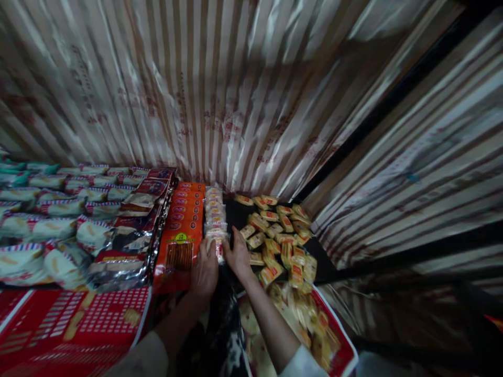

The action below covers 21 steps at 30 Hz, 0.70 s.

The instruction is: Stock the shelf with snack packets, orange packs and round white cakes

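Note:
A narrow row of small white wrapped snack packets with red and yellow print runs away from me on the dark shelf. At its near end, my left hand has its fingers bent against the left side of the front white snack packet. From the right, my right hand presses its thumb side to the same packet, index finger pointing forward. Left of the row lie overlapping orange biscuit packs. Loose yellow wrapped snacks are scattered just right of my right hand.
Below right stands a red basket with more yellow packets. Another red basket is at lower left. Dark red packs and rows of white-and-blue bags fill the left. Striped sheeting hangs behind; a dark pole slants at right.

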Each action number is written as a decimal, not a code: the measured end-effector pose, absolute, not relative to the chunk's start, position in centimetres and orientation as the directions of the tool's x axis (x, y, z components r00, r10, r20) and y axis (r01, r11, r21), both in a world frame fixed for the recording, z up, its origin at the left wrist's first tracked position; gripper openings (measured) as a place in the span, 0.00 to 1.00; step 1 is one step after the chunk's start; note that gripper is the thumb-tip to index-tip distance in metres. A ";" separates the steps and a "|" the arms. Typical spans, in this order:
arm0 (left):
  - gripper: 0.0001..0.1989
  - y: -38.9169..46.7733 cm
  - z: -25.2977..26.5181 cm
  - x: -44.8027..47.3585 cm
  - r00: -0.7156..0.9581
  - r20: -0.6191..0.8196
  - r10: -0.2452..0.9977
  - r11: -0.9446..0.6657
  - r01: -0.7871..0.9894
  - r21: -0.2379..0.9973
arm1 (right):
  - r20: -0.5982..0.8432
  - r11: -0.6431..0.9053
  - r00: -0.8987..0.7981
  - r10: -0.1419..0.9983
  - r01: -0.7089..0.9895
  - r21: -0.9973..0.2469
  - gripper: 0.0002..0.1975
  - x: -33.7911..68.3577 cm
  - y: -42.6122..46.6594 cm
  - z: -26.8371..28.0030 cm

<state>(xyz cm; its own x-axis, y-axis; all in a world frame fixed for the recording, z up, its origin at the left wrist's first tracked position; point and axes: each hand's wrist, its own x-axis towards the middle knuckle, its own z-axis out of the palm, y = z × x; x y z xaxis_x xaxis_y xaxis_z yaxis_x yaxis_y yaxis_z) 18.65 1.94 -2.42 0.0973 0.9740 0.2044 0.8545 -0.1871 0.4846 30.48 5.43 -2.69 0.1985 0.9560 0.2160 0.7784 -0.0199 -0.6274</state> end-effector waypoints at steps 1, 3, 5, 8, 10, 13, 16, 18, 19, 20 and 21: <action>0.21 1.9 -2.5 18.8 0.116 0.197 0.973 -0.198 0.861 0.468 | 0.202 -0.018 0.188 0.961 0.774 -0.633 0.28 30.6 5.9 -2.5; 0.21 2.1 -2.6 19.0 0.140 0.166 0.976 -0.200 0.876 0.440 | 0.155 -0.020 0.154 0.976 0.772 -0.635 0.26 30.6 6.7 -2.1; 0.21 2.3 -2.5 19.1 0.147 0.140 0.979 -0.193 0.885 0.423 | 0.100 -0.029 0.118 0.988 0.777 -0.629 0.24 30.4 7.3 -1.9; 0.21 2.6 -2.4 19.1 0.156 0.127 0.980 -0.194 0.896 0.398 | 0.057 -0.055 0.115 0.992 0.781 -0.622 0.22 30.3 7.7 -1.7; 0.22 2.6 -2.3 19.1 0.153 0.118 0.981 -0.187 0.909 0.373 | 0.081 -0.068 0.154 0.985 0.770 -0.634 0.24 30.3 8.2 -1.4; 0.22 2.5 -2.1 19.1 0.143 0.100 0.985 -0.168 0.929 0.328 | 0.093 -0.088 0.211 0.973 0.713 -0.696 0.28 30.5 9.9 -0.9; 0.21 2.5 -1.7 19.1 0.144 0.098 0.985 -0.166 0.946 0.278 | -0.018 -0.164 0.244 0.970 0.596 -0.786 0.32 30.4 12.0 -0.7; 0.21 2.5 -1.5 19.1 0.152 0.108 0.983 -0.174 0.954 0.246 | -0.081 -0.194 0.230 0.970 0.527 -0.827 0.33 30.0 13.0 -1.0; 0.20 2.6 -1.4 19.1 0.154 0.111 0.982 -0.177 0.956 0.234 | -0.090 -0.190 0.216 0.972 0.509 -0.839 0.33 29.8 13.3 -1.2; 0.20 2.6 -1.4 19.0 0.157 0.113 0.981 -0.180 0.958 0.225 | -0.084 -0.177 0.202 0.976 0.502 -0.847 0.33 29.6 13.5 -1.5; 0.20 2.7 -1.3 19.0 0.158 0.115 0.981 -0.180 0.959 0.218 | -0.070 -0.160 0.195 0.978 0.499 -0.851 0.33 29.4 13.5 -1.8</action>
<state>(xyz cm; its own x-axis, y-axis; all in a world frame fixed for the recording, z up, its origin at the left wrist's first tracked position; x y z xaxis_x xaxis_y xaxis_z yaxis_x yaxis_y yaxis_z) 19.01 2.66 -1.33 0.1579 0.9808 0.1146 0.9591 -0.1799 0.2185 29.40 13.52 -1.82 0.1946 0.9784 -0.0702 0.4993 -0.1604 -0.8514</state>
